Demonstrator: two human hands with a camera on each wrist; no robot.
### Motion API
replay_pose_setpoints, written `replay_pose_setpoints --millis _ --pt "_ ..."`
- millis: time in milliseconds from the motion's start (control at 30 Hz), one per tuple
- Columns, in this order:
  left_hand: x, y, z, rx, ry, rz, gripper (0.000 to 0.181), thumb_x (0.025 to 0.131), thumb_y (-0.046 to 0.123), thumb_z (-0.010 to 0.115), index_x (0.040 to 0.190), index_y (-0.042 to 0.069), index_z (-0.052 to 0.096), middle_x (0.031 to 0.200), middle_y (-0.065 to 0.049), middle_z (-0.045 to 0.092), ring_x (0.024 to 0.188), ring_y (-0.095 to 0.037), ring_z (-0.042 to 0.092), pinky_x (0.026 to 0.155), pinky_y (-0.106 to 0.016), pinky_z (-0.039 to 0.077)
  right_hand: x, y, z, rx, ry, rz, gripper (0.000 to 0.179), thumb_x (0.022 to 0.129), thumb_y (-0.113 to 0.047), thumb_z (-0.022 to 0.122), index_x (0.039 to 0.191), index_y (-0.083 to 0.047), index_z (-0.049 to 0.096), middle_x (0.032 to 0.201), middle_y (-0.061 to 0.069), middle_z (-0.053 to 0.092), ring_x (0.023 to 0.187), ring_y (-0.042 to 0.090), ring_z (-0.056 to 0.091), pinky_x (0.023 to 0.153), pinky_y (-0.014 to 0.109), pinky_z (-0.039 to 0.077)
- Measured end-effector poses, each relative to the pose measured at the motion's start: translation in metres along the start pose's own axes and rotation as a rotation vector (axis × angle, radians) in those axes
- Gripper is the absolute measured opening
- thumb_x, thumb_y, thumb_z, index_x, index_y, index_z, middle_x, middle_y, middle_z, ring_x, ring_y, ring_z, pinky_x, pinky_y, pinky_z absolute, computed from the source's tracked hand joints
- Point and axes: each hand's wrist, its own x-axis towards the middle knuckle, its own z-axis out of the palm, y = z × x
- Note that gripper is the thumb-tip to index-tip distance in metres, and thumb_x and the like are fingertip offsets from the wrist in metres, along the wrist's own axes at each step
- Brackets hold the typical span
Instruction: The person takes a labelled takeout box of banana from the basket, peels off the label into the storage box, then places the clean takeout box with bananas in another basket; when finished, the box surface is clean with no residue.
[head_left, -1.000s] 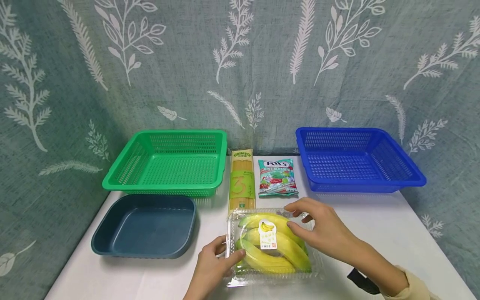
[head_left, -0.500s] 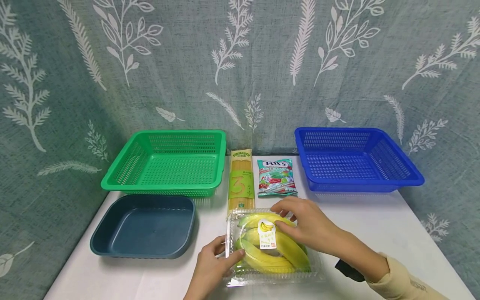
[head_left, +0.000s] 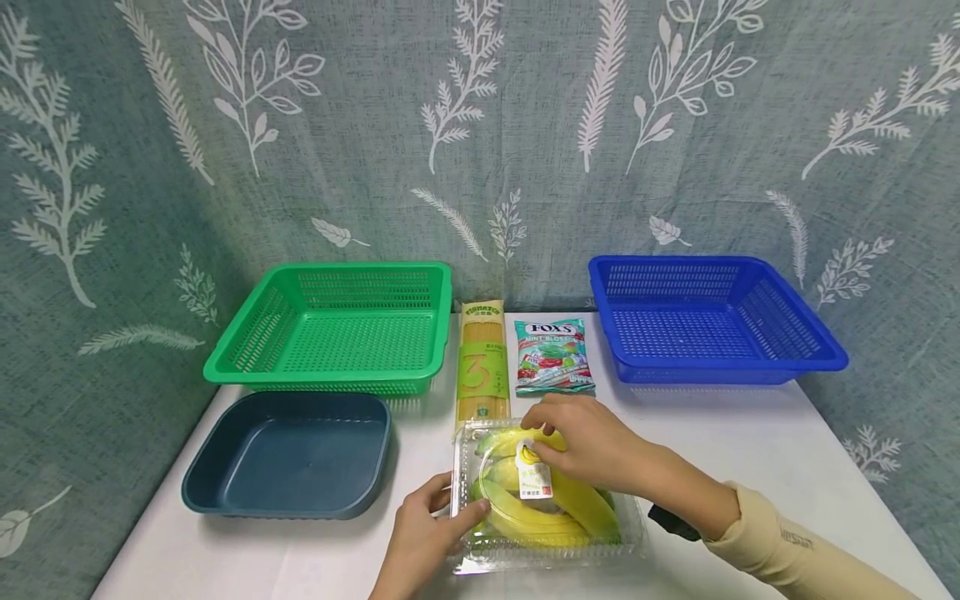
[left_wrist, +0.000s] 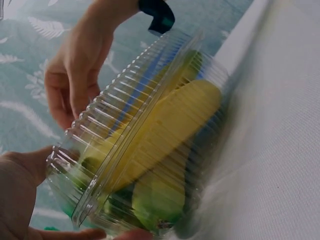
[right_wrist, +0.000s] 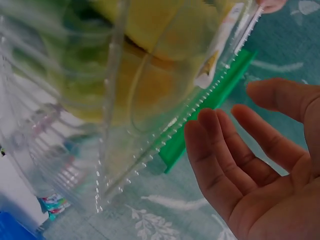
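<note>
Left hand [head_left: 431, 521] is holding station: thumb is pressing the lid edge, fingers are curling at the side, so I'm gripping the clear box [head_left: 547, 557]. Box is staying put, front-centre on the white table [head_left: 750, 442], bananas [head_left: 525, 508] inside, lid looking closed. Right hand [head_left: 588, 442] is the change: over the past second it's been drifting left from the box's rear right corner and is now partly covering the label [head_left: 535, 483]. Its fingers are bending loosely, thumb standing apart, grasping nothing; can't tell if the tips are touching the lid. My read: the work is centring on the lid top, with the left hand steadying.

Materials, left to right. Dark basin [head_left: 288, 467] is showing smooth, matte walls and rounded corners. Green basket [head_left: 360, 342], behind it, is flaring up from a perforated floor, plastic. Noodle packet [head_left: 483, 367] is lying flat behind the box, long, narrow, straight strands showing through film. Box is thin clear plastic, ribbed sides, crimped lip, catching glare. Bananas are curving across it, smooth, yellow, green in places. Sweets bag [head_left: 553, 358] is lying glossy and pillow-shaped, just right of the packet. Blue basket [head_left: 678, 333] is repeating the green one's shape, mesh floor included.
</note>
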Motion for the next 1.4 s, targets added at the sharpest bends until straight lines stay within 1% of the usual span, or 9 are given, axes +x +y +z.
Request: replay_pose_setpoints --millis 200,400,500,733,900,1133,1267,1400 --pt "-0.002 -0.002 0.003 -0.007 0.004 -0.003 0.073 0.084 0.029 0.081 0.139 -0.007 0.050 0.117 -0.021 0.068 0.077 -0.020 0.070 0.060 -0.035 0.059 0.005 0.003 0.007 -0.023 -0.069 -0.006 0.017 0.090 -0.014 0.074 0.106 -0.012 0.074 0.103 -0.001 0.070 0.086 0.016 0.068 0.073 0.030 0.055" --pt "-0.003 -0.004 0.007 -0.004 0.018 -0.002 0.072 0.084 0.029 0.082 0.139 -0.007 0.051 0.117 -0.021 0.068 0.080 -0.020 0.070 0.061 -0.036 0.060 0.007 0.003 0.009 -0.037 -0.092 -0.026 0.018 0.088 -0.013 0.075 0.106 -0.011 0.075 0.099 -0.002 0.069 0.084 0.015 0.066 0.070 0.027 0.054" --pt "-0.006 -0.003 0.010 0.000 0.023 0.000 0.073 0.084 0.029 0.082 0.138 -0.008 0.051 0.117 -0.021 0.068 0.082 -0.021 0.070 0.061 -0.036 0.060 0.004 0.001 0.008 -0.035 -0.101 -0.041 0.017 0.089 -0.012 0.074 0.106 -0.011 0.075 0.098 -0.002 0.069 0.084 0.014 0.065 0.069 0.026 0.053" --pt "-0.014 -0.002 0.016 -0.011 0.039 0.011 0.071 0.083 0.028 0.082 0.137 -0.007 0.052 0.117 -0.022 0.068 0.084 -0.022 0.070 0.061 -0.036 0.059 -0.003 0.000 0.008 -0.035 -0.088 -0.086 0.013 0.087 -0.006 0.073 0.099 -0.010 0.074 0.089 -0.003 0.066 0.077 0.011 0.062 0.066 0.026 0.052" --pt "-0.019 -0.002 0.021 -0.011 0.056 0.011 0.070 0.083 0.028 0.082 0.137 -0.006 0.053 0.118 -0.022 0.068 0.084 -0.021 0.070 0.061 -0.035 0.059 -0.007 0.001 0.009 -0.043 -0.087 -0.080 0.009 0.086 -0.006 0.075 0.093 -0.013 0.075 0.086 -0.006 0.064 0.077 0.009 0.060 0.067 0.025 0.051" --pt "-0.019 -0.003 0.021 -0.016 0.051 0.007 0.071 0.083 0.028 0.082 0.137 -0.006 0.053 0.116 -0.020 0.069 0.079 -0.020 0.070 0.060 -0.034 0.059 -0.005 0.004 0.012 -0.073 -0.072 -0.088 0.012 0.083 -0.004 0.078 0.087 -0.015 0.076 0.084 -0.007 0.064 0.076 0.008 0.057 0.066 0.024 0.050" --pt "-0.019 -0.003 0.021 -0.018 0.047 0.006 0.070 0.083 0.028 0.082 0.138 -0.006 0.053 0.115 -0.019 0.070 0.078 -0.019 0.070 0.059 -0.034 0.059 -0.004 0.004 0.013 -0.094 -0.074 -0.089 0.016 0.080 -0.001 0.077 0.082 -0.017 0.072 0.080 -0.009 0.061 0.074 0.008 0.054 0.066 0.025 0.049" --pt "-0.020 -0.002 0.021 -0.021 0.051 0.008 0.070 0.083 0.028 0.082 0.137 -0.006 0.053 0.115 -0.019 0.070 0.080 -0.020 0.070 0.060 -0.035 0.059 -0.004 0.003 0.014 -0.093 -0.076 -0.086 0.019 0.080 0.001 0.076 0.086 -0.017 0.071 0.082 -0.008 0.064 0.077 0.009 0.058 0.070 0.028 0.051"
